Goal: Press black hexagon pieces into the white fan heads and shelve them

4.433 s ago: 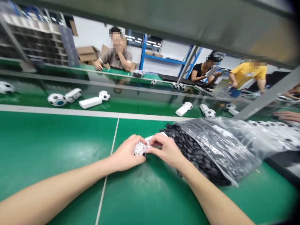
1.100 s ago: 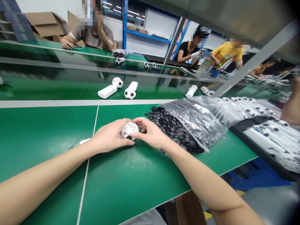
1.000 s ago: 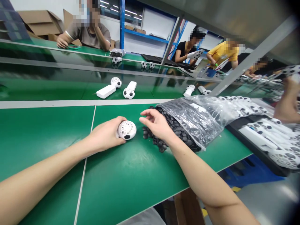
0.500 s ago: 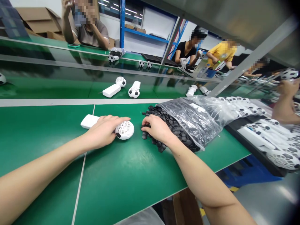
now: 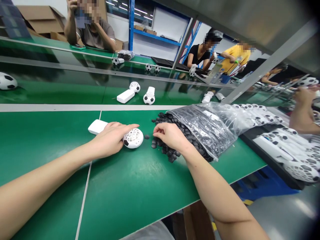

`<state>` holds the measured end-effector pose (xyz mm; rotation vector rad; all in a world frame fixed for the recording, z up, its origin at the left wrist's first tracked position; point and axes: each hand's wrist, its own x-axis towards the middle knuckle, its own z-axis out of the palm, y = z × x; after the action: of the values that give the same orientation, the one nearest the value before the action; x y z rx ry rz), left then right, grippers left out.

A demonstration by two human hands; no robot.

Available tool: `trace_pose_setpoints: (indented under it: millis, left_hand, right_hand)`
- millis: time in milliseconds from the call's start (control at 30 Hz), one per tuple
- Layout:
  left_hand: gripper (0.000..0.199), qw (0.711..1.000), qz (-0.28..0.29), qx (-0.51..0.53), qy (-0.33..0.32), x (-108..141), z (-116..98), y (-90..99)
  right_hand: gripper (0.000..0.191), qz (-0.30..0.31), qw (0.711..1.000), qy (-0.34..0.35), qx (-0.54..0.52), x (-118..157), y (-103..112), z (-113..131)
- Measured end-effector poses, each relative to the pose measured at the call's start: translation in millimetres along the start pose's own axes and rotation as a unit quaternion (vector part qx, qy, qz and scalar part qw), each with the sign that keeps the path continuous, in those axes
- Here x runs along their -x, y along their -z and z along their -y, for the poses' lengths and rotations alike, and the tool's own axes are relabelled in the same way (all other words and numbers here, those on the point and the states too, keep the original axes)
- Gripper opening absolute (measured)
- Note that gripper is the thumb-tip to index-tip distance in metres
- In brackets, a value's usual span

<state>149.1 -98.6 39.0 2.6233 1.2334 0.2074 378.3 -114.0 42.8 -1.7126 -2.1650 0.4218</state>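
Observation:
My left hand (image 5: pixel 111 138) is closed over a white handheld fan lying on the green bench. The fan's round soccer-ball head (image 5: pixel 133 138), with an open grille and black patches, sticks out past my fingers, and its white handle (image 5: pixel 97 126) shows behind the hand. My right hand (image 5: pixel 171 135) is at the near edge of a heap of small black pieces (image 5: pixel 172 155), thumb and fingertips pinched together. What the pinch holds, if anything, is hidden. One loose black piece (image 5: pixel 147 137) lies between the fan head and my right fingertips.
The black pieces spill from a clear plastic bag (image 5: pixel 207 126). To the right, a black tray (image 5: pixel 272 163) holds several soccer-ball fans. Beyond the white rail (image 5: pixel 50 107), more fans (image 5: pixel 149 96) lie on the green conveyor. Several co-workers sit or stand across the line, and another person's arm (image 5: pixel 303 110) is at right.
A single black piece now lies apart from the heap, beside the fan head. My right hand has shifted slightly right. Fans on the conveyor have moved rightward; my left hand stays almost still.

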Motion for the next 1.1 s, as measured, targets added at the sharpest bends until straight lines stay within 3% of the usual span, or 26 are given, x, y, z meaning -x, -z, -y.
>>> trace_pose_setpoints:
  millis: [233, 433, 567, 667, 800, 1100]
  left_hand:
    - [0.066, 0.999, 0.043, -0.014, 0.017, -2, 12, 8.3]
    - [0.068, 0.999, 0.027, -0.026, 0.019, -1, 20, 7.0]
    - [0.07, 0.999, -0.009, -0.047, 0.022, -1, 20, 2.9]
    - [0.071, 0.999, 0.006, -0.03, 0.013, -1, 21, 3.4]
    - [0.072, 1.0, 0.018, -0.006, 0.0, 0, 19, 7.2]
    - [0.087, 0.999, 0.005, 0.03, 0.015, -3, 13, 7.4]
  right_hand:
    - [0.01, 0.01, 0.994, 0.103, 0.034, 0, -17, 10]
    - [0.019, 0.012, 0.983, 0.1, 0.151, -2, -26, 14]
    - [0.021, -0.009, 0.996, 0.063, 0.069, -1, -21, 7]
    - [0.017, -0.045, 0.994, 0.091, -0.037, 1, -15, 11]
    - [0.009, -0.065, 0.97, 0.142, -0.187, 6, -17, 28]
    - [0.006, -0.046, 0.963, 0.168, -0.203, 6, -29, 42]
